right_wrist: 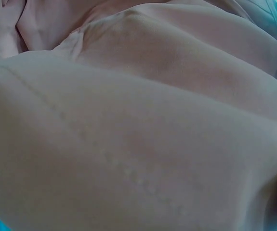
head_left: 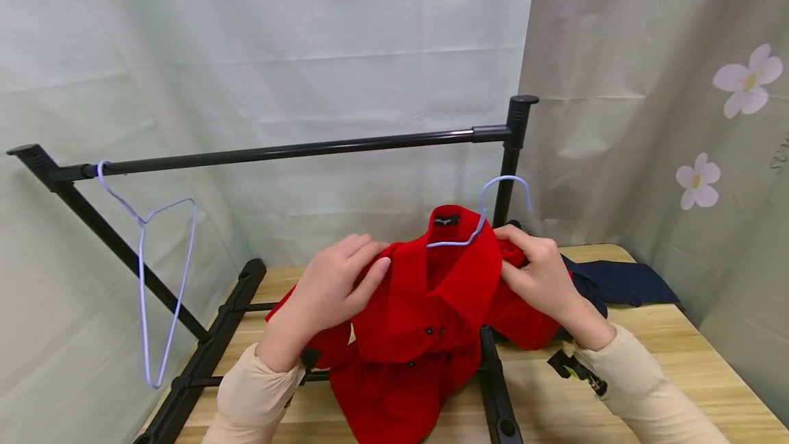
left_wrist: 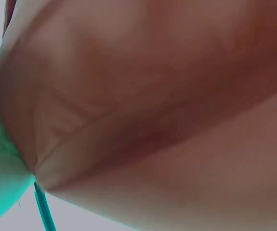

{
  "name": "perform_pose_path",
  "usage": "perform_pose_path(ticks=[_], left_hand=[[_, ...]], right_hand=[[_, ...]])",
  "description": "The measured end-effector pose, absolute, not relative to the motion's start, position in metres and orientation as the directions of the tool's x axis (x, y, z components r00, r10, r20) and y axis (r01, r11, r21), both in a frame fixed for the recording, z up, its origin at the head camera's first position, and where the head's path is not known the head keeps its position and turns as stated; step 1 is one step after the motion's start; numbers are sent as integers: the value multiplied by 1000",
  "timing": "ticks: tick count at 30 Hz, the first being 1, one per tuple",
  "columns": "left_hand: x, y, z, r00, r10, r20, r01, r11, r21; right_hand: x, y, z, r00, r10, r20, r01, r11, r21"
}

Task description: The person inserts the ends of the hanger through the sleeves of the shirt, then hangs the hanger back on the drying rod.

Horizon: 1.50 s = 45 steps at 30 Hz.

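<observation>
A red collared shirt [head_left: 413,321] with dark buttons hangs in front of me between both hands. My left hand [head_left: 335,286] grips its left shoulder, thumb on the near side. At the other shoulder, my right hand [head_left: 537,269] pinches bunched red fabric. A light purple hanger [head_left: 456,244] sits inside the collar, its hook rising above the neck and curving right. The hanger's arms are hidden within the shirt. Close-up cloth [left_wrist: 143,110] fills most of the left wrist view, and pale-looking fabric [right_wrist: 128,134] covers the right wrist view.
A black garment rack [head_left: 296,151] stands on the wooden table [head_left: 666,355] behind and around the shirt. Another purple hanger [head_left: 143,293] hangs at the bar's left end. Dark navy clothing [head_left: 629,283] lies on the table at the right, beyond my right hand.
</observation>
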<state>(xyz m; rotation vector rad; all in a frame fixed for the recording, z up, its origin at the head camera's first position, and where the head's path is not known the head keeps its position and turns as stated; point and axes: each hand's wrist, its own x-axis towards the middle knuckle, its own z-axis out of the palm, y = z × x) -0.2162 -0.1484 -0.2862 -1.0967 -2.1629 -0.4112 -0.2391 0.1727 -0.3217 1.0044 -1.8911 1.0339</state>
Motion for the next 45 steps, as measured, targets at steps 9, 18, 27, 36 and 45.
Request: perform_pose_path(ticks=[9, 18, 27, 36, 45], left_hand=[[-215, -174, -276, -474, 637, 608, 830, 554, 66], [-222, -181, -281, -499, 615, 611, 810, 582, 75], [-226, -169, -287, -434, 631, 644, 838, 544, 32], [-223, -164, -290, -415, 634, 652, 831, 555, -11], [-226, -167, -298, -407, 596, 692, 824, 567, -4]], right_hand=[[-238, 173, -322, -406, -277, 871, -885, 355, -300], [-238, 172, -320, -386, -300, 872, -903, 317, -290], [-239, 168, -319, -391, -318, 864, -905, 306, -297], [-238, 164, -318, -409, -336, 848, -899, 308, -311], [-238, 164, -320, -405, -395, 824, -906, 295, -304]])
